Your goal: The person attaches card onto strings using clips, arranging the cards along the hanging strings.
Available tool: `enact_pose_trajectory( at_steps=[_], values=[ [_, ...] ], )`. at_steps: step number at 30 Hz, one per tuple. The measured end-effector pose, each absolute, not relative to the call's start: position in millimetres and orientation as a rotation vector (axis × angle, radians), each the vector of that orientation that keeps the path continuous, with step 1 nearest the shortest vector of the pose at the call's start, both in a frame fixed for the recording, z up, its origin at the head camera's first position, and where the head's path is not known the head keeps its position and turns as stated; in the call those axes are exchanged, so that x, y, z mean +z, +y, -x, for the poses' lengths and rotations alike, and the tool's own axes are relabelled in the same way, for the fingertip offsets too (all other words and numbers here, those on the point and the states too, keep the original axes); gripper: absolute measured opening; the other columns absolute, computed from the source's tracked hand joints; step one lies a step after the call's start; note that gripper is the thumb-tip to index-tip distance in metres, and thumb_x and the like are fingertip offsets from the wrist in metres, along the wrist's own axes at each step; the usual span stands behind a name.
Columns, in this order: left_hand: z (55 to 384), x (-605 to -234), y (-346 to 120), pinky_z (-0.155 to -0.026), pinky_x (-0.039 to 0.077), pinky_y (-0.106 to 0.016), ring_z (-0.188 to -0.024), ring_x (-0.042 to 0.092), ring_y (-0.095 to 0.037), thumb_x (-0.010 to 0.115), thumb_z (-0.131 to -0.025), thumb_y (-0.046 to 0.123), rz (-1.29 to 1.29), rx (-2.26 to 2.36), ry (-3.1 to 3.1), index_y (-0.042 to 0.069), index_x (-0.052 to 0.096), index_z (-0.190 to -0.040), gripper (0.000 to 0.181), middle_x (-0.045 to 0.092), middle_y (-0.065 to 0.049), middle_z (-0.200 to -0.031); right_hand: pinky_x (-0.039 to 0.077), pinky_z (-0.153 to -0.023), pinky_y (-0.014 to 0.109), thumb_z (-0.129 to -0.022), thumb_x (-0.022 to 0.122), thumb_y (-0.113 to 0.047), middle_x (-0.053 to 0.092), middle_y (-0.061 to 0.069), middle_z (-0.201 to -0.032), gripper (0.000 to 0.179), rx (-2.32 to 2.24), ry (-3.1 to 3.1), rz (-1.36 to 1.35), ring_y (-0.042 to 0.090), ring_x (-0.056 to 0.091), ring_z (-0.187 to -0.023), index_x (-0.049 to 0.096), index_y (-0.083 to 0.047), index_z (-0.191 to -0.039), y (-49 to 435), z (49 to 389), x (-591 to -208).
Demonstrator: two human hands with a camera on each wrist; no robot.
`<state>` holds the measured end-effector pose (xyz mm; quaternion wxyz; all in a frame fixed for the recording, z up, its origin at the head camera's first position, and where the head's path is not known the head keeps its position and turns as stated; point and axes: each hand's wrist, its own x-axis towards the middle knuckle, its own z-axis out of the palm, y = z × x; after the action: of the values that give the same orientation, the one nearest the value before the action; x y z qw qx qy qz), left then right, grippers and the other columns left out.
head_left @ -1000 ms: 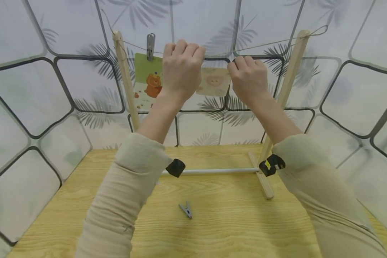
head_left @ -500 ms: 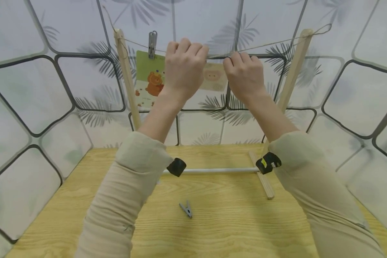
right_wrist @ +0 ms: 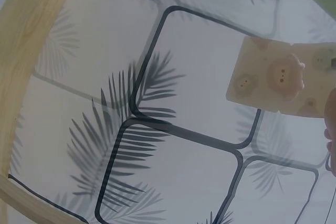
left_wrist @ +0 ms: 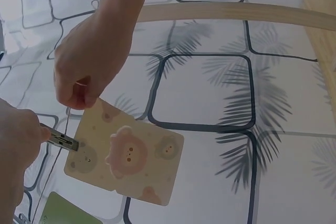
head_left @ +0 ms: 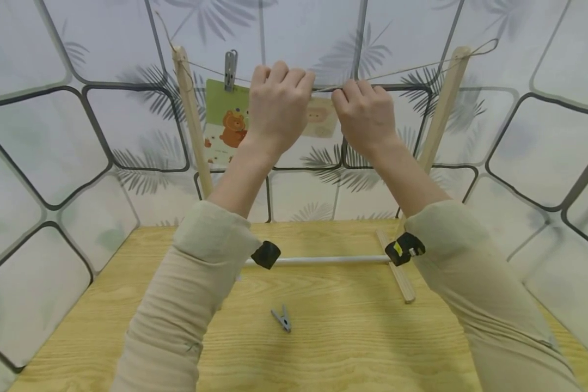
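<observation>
My left hand [head_left: 281, 106] is raised at the string [head_left: 397, 71] and pinches a grey metal clothespin [left_wrist: 62, 139], whose tip overlaps the edge of a beige card [left_wrist: 128, 153] with a pink animal face. Just to its right, my right hand [head_left: 365, 114] pinches the card's upper corner at the string, best seen in the left wrist view. Behind my left hand, a green and white bear card [head_left: 232, 128] hangs from another clothespin [head_left: 230, 71]; its right part is hidden. At the right wrist view's edge, the beige card's far end is cut off.
Two wooden posts [head_left: 441, 114] bear the string, with a white rod [head_left: 333, 259] low between them and a wooden foot [head_left: 403, 283] at right. One loose grey clothespin [head_left: 282, 320] lies on the wood-grain table [head_left: 343, 337]. Patterned fabric walls [head_left: 519, 147] surround it.
My right hand has moved left along the string, closer to my left hand, and covers more of the beige card's right side. My left hand stays nearly in place.
</observation>
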<state>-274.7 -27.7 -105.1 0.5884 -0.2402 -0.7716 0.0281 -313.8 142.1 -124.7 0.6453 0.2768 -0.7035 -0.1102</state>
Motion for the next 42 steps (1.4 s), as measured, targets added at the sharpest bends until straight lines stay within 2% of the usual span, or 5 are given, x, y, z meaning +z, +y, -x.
enact_pose_trajectory(
  at_steps=[9, 18, 21, 30, 42],
  values=[
    [272.9, -104.5, -29.2, -0.082, 0.038, -0.036, -0.093, 0.055, -0.026, 0.043, -0.09, 0.002, 0.554, 0.093, -1.852, 0.006, 0.066, -0.108, 0.03, 0.067, -0.006, -0.104, 0.037, -0.043, 0.038, -0.086, 0.041, 0.01, 0.056, 0.015, -0.074, 0.022, -0.273, -1.595, -0.633, 0.033, 0.054, -0.061, 0.059, 0.002, -0.077, 141.5, 311.6, -124.2],
    [275.5, -109.6, -34.3, -0.082, 0.04, -0.038, -0.095, 0.056, -0.028, 0.048, -0.094, 0.02, 0.542, 0.024, -1.797, 0.008, 0.054, -0.128, 0.036, 0.063, -0.009, -0.108, 0.035, -0.042, 0.038, -0.09, 0.042, 0.006, 0.054, 0.015, -0.073, 0.02, -0.226, -1.568, -0.649, 0.032, 0.052, -0.06, 0.058, 0.001, -0.078, 140.3, 311.4, -124.7],
    [276.1, -109.9, -35.6, -0.082, 0.04, -0.039, -0.095, 0.055, -0.029, 0.049, -0.093, 0.02, 0.548, 0.008, -1.765, 0.006, 0.055, -0.124, 0.035, 0.063, -0.011, -0.106, 0.036, -0.043, 0.039, -0.09, 0.042, 0.004, 0.056, 0.016, -0.076, 0.02, -0.204, -1.557, -0.646, 0.033, 0.053, -0.062, 0.058, 0.002, -0.079, 139.0, 311.3, -125.4],
    [276.9, -111.4, -38.4, -0.076, 0.037, -0.039, -0.087, 0.049, -0.031, 0.046, -0.091, 0.016, 0.586, -0.02, -1.691, 0.0, 0.057, -0.095, 0.02, 0.058, -0.014, -0.092, 0.036, -0.043, 0.04, -0.089, 0.046, -0.009, 0.058, 0.016, -0.075, 0.021, -0.176, -1.536, -0.632, 0.033, 0.054, -0.063, 0.057, 0.003, -0.076, 134.1, 310.3, -126.0],
    [280.8, -118.9, -42.1, -0.073, 0.036, -0.039, -0.081, 0.049, -0.031, 0.047, -0.091, 0.016, 0.62, -0.005, -1.67, -0.001, 0.056, -0.086, 0.02, 0.058, -0.014, -0.085, 0.04, -0.045, 0.04, -0.088, 0.051, -0.012, 0.057, 0.016, -0.076, 0.02, -0.184, -1.571, -0.641, 0.033, 0.053, -0.064, 0.056, 0.003, -0.075, 137.7, 305.2, -127.6]
  ],
)
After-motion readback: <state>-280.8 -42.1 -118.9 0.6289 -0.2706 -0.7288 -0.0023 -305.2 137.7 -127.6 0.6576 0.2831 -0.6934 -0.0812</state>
